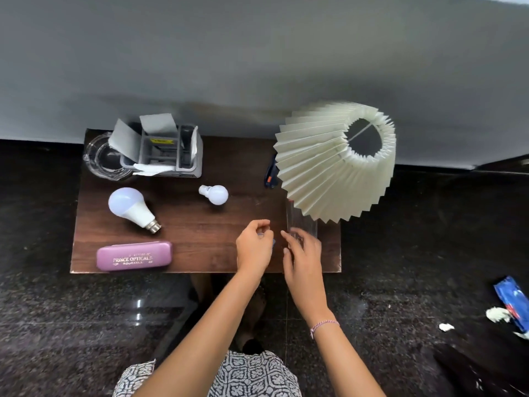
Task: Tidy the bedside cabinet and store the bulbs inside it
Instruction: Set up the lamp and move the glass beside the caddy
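Observation:
Two white bulbs lie on the brown bedside cabinet top (200,224): a large bulb (130,209) at the left with its metal base toward me, and a small bulb (216,194) near the middle. My left hand (253,247) hovers over the front right part of the top with its fingers curled around a small bluish item that is mostly hidden. Just right of it, my right hand (303,259) has its fingers spread, the tips touching the clear lamp base (302,224). The cabinet's front and inside are hidden.
A pink glasses case (134,256) lies at the front left. A grey organiser (169,151) with papers and a glass ashtray (98,157) stand at the back left. The pleated lamp shade (329,164) tilts over the right side, a dark small object (271,173) beside it. A blue wrapper (512,302) and tissue scraps lie on the floor to the right.

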`<state>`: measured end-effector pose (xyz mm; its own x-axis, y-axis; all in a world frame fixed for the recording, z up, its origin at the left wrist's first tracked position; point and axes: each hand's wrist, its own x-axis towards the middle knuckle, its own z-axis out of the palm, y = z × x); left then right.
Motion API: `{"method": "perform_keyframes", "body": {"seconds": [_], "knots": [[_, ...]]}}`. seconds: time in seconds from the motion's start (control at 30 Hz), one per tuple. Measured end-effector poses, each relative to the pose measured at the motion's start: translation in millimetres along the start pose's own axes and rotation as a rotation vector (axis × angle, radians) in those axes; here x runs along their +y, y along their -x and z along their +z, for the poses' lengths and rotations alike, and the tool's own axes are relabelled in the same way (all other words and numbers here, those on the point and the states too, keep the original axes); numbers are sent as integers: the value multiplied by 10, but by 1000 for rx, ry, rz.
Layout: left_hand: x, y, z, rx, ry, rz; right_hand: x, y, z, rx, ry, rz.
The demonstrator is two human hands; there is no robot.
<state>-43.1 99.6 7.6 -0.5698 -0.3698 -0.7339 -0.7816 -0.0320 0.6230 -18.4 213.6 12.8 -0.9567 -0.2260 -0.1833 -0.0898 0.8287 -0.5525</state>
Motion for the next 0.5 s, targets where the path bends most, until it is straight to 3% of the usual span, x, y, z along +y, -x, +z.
{"method": "perform_keyframes", "body": {"seconds": [0.27, 0.5], "knots": [[-53, -132, 300, -163, 135, -164, 226, 30, -23, 142, -103, 296], [-41, -302, 442, -170, 177, -225, 309, -198, -13, 168, -260, 442]]}}
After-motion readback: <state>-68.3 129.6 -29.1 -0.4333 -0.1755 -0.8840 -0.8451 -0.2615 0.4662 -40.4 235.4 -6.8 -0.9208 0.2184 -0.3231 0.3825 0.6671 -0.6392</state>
